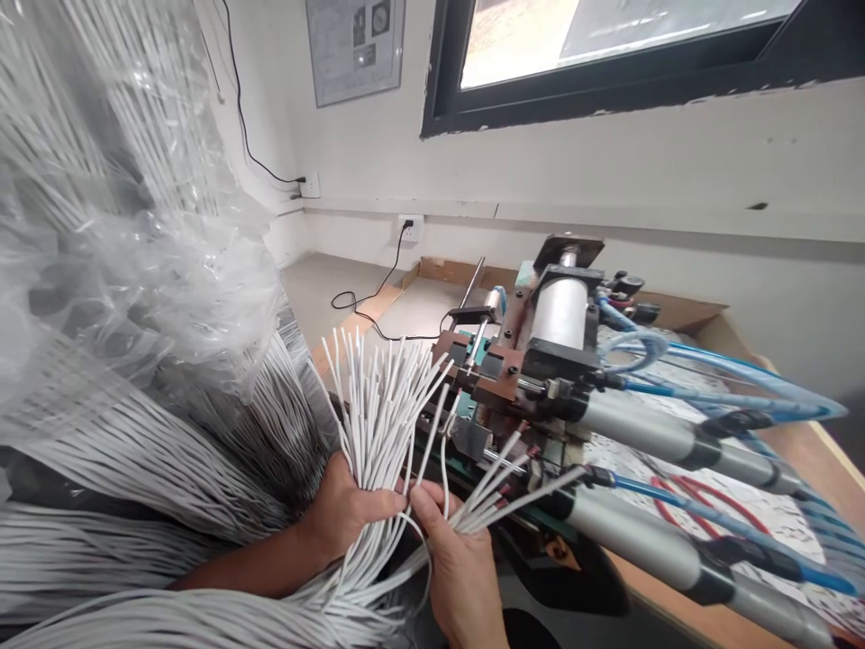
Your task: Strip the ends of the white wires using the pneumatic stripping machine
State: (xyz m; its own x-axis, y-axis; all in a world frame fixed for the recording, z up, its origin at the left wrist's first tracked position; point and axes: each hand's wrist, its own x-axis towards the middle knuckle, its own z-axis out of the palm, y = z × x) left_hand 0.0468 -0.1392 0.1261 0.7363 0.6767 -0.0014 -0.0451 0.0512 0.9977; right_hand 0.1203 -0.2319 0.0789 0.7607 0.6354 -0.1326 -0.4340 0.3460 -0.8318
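Note:
My left hand (344,509) is wrapped round a thick bundle of white cables (378,424), whose cut ends fan upward above the thumb. Close beside it, my right hand (456,550) pinches a few white cables (493,491) that lean to the right, several of them showing reddish tips. One or two single cables rise between the two hands near the jaws of a pneumatic machine (496,383). The tails of the bundle run down and left below my hands. My right fingertips are partly hidden behind the cables.
Large heaps of white cable (135,451) under clear plastic wrap (203,279) fill the left side. Silver cylinders (649,433) and blue air hoses (730,379) extend to the right over a wood-edged table (797,451). A black power cord (368,315) reaches a wall socket.

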